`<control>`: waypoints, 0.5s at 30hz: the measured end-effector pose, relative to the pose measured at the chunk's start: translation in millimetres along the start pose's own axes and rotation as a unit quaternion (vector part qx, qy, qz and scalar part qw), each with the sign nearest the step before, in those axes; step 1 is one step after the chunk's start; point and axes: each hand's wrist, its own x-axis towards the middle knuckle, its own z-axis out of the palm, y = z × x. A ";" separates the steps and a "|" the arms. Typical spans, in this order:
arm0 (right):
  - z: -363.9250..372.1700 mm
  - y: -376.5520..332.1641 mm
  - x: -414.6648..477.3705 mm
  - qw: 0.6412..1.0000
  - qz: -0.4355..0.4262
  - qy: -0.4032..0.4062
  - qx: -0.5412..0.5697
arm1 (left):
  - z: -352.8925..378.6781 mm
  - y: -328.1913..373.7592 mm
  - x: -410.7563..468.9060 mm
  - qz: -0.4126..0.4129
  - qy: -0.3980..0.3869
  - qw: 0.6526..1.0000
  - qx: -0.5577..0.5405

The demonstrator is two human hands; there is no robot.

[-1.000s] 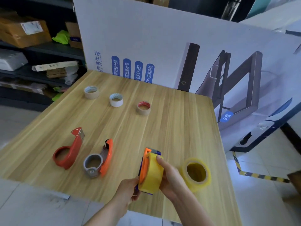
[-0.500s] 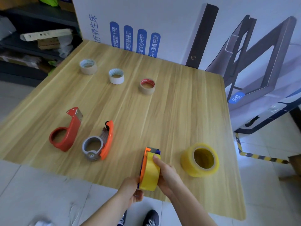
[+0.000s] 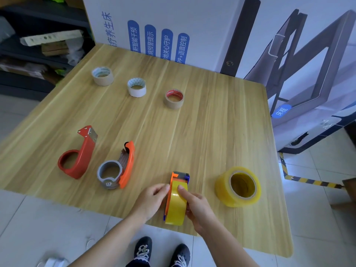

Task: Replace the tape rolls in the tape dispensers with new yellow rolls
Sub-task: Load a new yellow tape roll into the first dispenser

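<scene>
1. Table (image 3: pixel 212 132): pale wood with long grain streaks.
2. Held roll (image 3: pixel 176 207): glossy yellow, on an orange dispenser (image 3: pixel 175 174) with blue-purple trim.
3. Loose roll (image 3: pixel 223 186): translucent yellow.
4. Red dispenser (image 3: pixel 77 160): red, with a silver blade plate.
5. Grey dispenser (image 3: pixel 119 168): grey ring, orange handle.
6. Far rolls: beige roll (image 3: pixel 102 79); white roll (image 3: pixel 136 91) with a dotted rim; brown roll (image 3: pixel 174 103) with a red core.
7. Board (image 3: pixel 202 16): white, with blue labels bearing white characters.
8. Floor tape (image 3: pixel 308 181): yellow and black stripes.
9. Shoes (image 3: pixel 143 249): black, with white laces.

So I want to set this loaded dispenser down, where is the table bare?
Widest bare wood: mid-table, between the brown roll and the loose yellow roll. Also the far right corner. Crowded at near left, around the red dispenser and grey-orange dispenser.
</scene>
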 end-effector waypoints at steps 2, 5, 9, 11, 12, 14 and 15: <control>-0.6 -1.3 -2.9 0.998 -0.012 0.038 -0.041 | 0.7 9.2 -2.6 0.016 -0.058 0.998 -0.017; -2.2 -3.7 -4.7 0.994 -0.038 0.070 -0.073 | 2.9 14.3 -3.8 0.014 -0.048 0.999 0.005; -4.6 -5.5 -9.1 0.992 -0.048 0.060 -0.102 | 3.8 19.3 -5.1 -0.004 -0.040 0.999 0.026; -5.9 -8.6 -10.7 0.991 -0.048 0.056 -0.114 | 4.2 23.5 -4.7 -0.006 -0.047 0.998 0.050; -6.1 -10.3 -11.6 0.990 -0.049 0.054 -0.120 | 4.2 25.4 -4.0 -0.007 -0.050 0.997 0.061; -5.8 -12.6 -13.3 0.989 -0.050 0.053 -0.131 | 3.7 27.9 -1.8 -0.012 -0.055 0.995 0.078; -5.4 -13.1 -14.3 0.987 -0.050 0.054 -0.140 | 3.1 28.7 -0.7 -0.015 -0.059 0.995 0.085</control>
